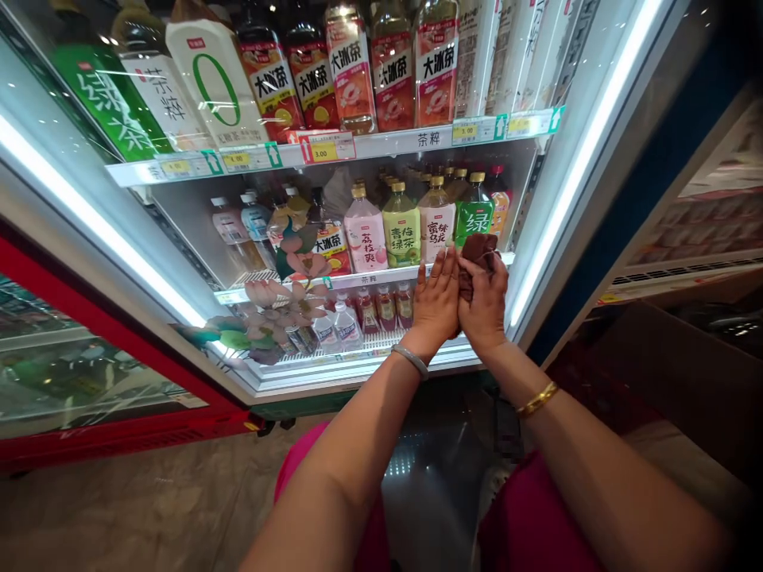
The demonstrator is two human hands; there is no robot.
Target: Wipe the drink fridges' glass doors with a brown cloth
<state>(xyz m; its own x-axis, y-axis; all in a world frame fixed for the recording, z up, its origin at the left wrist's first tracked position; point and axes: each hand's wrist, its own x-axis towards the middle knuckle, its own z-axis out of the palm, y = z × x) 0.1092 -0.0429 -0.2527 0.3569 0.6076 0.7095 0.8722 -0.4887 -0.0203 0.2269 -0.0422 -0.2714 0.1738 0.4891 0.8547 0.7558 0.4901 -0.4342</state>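
Observation:
My left hand (438,298) lies flat with its fingers stretched out against the glass door (334,195) of a lit drinks cooler. Right beside it, my right hand (484,308) is closed on a bunched brown cloth (480,250), which also rests at the glass. The two hands touch along their sides. Behind the glass, just above my fingers, stand a pink-labelled bottle (438,218) and a green-labelled bottle (475,210). A flower decal (292,298) is on the lower left of the door.
Large tea bottles (393,71) fill the upper shelf, above a strip of price tags (325,148). Smaller bottles (346,324) stand at the bottom. A red-framed cooler (119,445) adjoins on the left. At the right is a dark open box (673,381). Tiled floor (149,508) lies below.

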